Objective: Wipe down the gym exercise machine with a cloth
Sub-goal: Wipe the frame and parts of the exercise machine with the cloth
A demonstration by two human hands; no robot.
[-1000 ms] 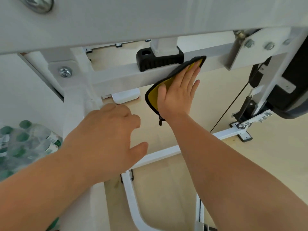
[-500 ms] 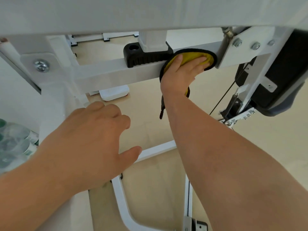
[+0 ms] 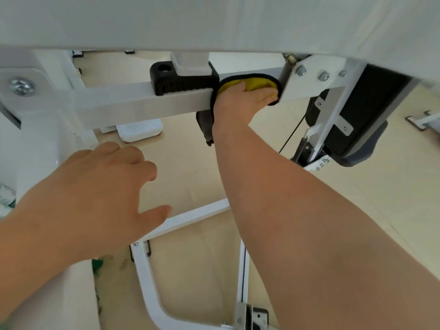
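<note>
Left hand (image 3: 95,194) nearest, loosely curled, holding nothing. Farther, right hand (image 3: 240,101) curls over yellow cloth (image 3: 258,82), pressed on white crossbar (image 3: 142,101) between black rubber stop (image 3: 183,83) and bolted bracket (image 3: 314,78). Risk: a longer stroke jams knuckles or snags cloth on bracket edge.

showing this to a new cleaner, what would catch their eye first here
The yellow cloth, black-edged, wrapped over the white crossbar at upper centre, with the right hand gripping it. Left of it in the picture sits a black ribbed stopper on the same bar. The left hand hovers lower left, fingers loosely curled, holding nothing.
</note>
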